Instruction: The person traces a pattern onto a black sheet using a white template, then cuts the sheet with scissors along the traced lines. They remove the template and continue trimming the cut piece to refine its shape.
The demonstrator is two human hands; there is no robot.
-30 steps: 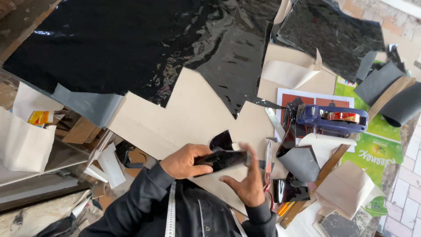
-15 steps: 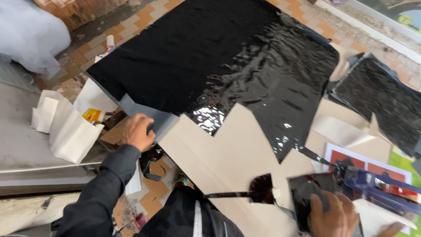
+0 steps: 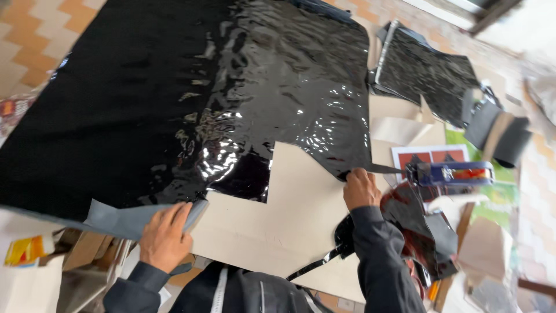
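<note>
A large sheet of glossy black material (image 3: 243, 98) with a grey underside lies spread over a beige cardboard board (image 3: 289, 220). My left hand (image 3: 165, 235) grips the sheet's near left edge, where the grey underside folds up. My right hand (image 3: 360, 188) pinches the sheet's near right corner, next to a thin black strip. Black scraps (image 3: 417, 226) lie just right of my right forearm.
Large blue-handled scissors (image 3: 449, 173) rest on a red-and-white printed card to the right. More black pieces (image 3: 428, 75), rolled dark and tan material (image 3: 498, 133) and beige paper patterns (image 3: 483, 249) sit at the right. White paper bags (image 3: 23, 272) stand at the left edge. Tiled floor shows beyond.
My right hand has let go of the small black piece and moved up to the sheet's near right corner. My left hand has closed on the sheet's left edge. The view has swung left.
</note>
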